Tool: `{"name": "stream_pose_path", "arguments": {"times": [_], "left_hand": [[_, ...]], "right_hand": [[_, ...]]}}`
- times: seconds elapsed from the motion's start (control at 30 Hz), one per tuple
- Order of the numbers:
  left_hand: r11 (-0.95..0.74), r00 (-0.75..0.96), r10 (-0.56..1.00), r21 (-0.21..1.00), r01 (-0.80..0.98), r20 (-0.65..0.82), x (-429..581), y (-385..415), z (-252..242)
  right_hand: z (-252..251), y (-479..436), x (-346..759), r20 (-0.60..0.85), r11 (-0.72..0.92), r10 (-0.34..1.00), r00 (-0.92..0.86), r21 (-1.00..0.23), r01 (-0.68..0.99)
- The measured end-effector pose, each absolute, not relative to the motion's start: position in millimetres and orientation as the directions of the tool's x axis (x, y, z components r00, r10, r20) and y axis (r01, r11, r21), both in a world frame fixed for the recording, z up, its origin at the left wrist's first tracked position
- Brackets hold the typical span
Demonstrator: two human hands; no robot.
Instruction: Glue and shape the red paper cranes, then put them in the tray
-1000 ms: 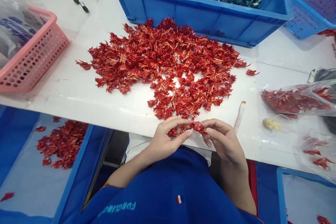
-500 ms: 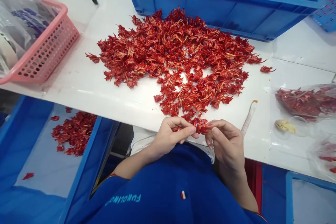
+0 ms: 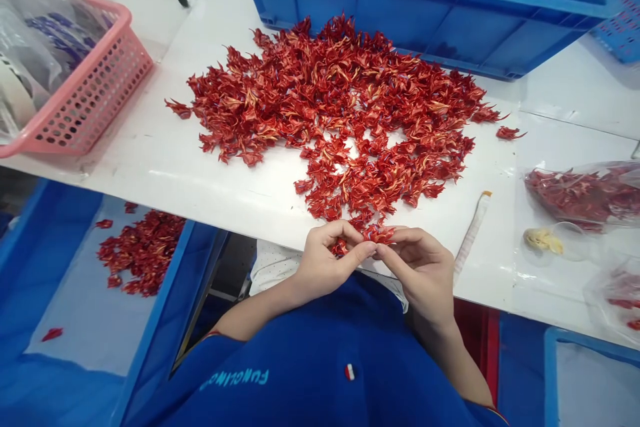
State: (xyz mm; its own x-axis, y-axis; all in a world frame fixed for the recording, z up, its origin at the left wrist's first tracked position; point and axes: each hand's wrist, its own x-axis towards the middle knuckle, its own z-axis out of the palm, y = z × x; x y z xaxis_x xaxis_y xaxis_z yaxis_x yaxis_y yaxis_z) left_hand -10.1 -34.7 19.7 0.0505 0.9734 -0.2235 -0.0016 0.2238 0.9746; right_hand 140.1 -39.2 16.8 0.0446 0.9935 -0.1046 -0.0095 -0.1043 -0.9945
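Note:
A wide heap of small red pointed pieces [image 3: 320, 93] lies on the white table [image 3: 200, 183]. At the table's front edge, my left hand [image 3: 333, 257] pinches a red piece [image 3: 379, 234] between thumb and fingers. My right hand [image 3: 420, 267] closes on the same piece from the right, and the two thumb tips meet just below it. Fingers cover part of the piece. Another bit of red shows within the curl of my left hand.
A blue crate [image 3: 425, 20] of dark green pieces stands behind the heap. A pink basket [image 3: 100, 87] is at left, above a blue bin [image 3: 160, 320] with red pieces. At right are a marker-like stick [image 3: 471, 233], a bag of red pieces [image 3: 580, 193] and a clear cup [image 3: 573, 240].
My right hand has moved left and inward, its thumb now against my left thumb at the red piece. My left hand has barely shifted.

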Motion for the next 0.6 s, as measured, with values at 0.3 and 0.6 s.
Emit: {"name": "stream_pose_path", "arguments": {"times": [0.3, 0.6], "left_hand": [[-0.236, -0.014, 0.970, 0.956, 0.175, 0.242, -8.6, -40.3, 14.1], [-0.543, 0.161, 0.838, 0.773, 0.328, 0.521, -20.2, -34.0, 0.3]], "right_hand": [[6.0, -49.6, 137.5, 0.169, 0.168, 0.979, 0.111, -0.986, 0.020], [2.7, -45.9, 136.9, 0.173, 0.175, 0.984, 0.035, -0.983, -0.062]]}}
